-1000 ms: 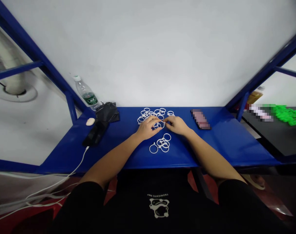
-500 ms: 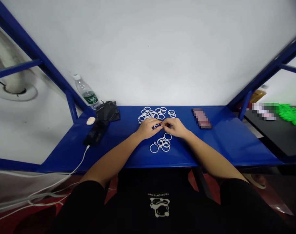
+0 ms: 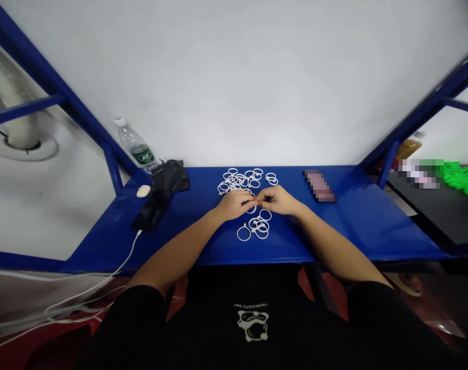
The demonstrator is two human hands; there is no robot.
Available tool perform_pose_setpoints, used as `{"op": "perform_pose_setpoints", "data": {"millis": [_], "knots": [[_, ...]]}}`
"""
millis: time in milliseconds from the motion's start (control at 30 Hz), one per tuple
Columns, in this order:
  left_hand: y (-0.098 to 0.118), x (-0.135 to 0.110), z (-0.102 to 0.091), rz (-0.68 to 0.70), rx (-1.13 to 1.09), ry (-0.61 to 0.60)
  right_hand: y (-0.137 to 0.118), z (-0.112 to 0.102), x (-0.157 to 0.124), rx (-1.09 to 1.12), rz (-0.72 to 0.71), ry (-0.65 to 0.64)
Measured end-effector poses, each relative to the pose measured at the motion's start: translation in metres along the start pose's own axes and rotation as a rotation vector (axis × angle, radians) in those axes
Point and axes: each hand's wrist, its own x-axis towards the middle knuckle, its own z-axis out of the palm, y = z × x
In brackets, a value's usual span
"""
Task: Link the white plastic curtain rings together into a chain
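My left hand (image 3: 234,205) and my right hand (image 3: 277,200) meet fingertip to fingertip over the middle of the blue table (image 3: 214,246). Both are closed in a pinch around a thin white ring (image 3: 251,210), whose lower curve shows beneath the left fingers. The part of the ring between the fingertips is hidden. Just beyond the hands lies a pile of similar white rings (image 3: 234,178) with small knobs. A few more white rings (image 3: 261,226) overlap on the near side, with a single white ring (image 3: 244,234) beside them.
On the left stand a plastic bottle (image 3: 139,149) and a crumpled black bag (image 3: 171,176), near a black device (image 3: 151,209) on a white cable and a pale rounded object (image 3: 143,191). A phone-like object (image 3: 319,186) lies right. Blue frame bars (image 3: 388,159) flank the table.
My fingertips have drawn closer together. The held ring now shows lower, below the left fingers, where before it showed between the hands. The loose rings lie as before.
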Motion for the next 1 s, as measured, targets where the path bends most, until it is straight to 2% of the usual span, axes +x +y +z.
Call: {"op": "perform_pose_setpoints", "data": {"millis": [67,100,200,267,400,600,800,1000], "knots": [[0.001,-0.001,0.002,0.013,-0.006,-0.045,0.013,-0.008,0.0,0.05,0.068,-0.046],[0.002,-0.001,0.003,0.021,-0.008,-0.072,0.022,-0.013,0.0,0.045,0.094,-0.012],[0.005,-0.003,0.006,0.027,-0.001,-0.159,0.054,-0.028,-0.002,-0.188,0.173,0.244],[0.009,-0.002,0.006,0.023,-0.001,-0.2,0.074,-0.035,-0.003,-0.402,0.235,0.341],[0.018,-0.001,0.006,0.047,-0.034,-0.239,0.096,-0.038,-0.004,-0.585,0.319,0.261],[0.02,-0.002,0.006,0.03,-0.031,-0.178,0.097,-0.029,0.0,-0.621,0.274,0.22],[0.01,-0.003,0.006,0.004,0.002,-0.157,0.09,-0.025,0.002,-0.534,0.199,0.202],[0.008,-0.003,0.006,-0.047,0.001,-0.112,0.076,-0.024,0.002,-0.429,0.119,0.361]]}}
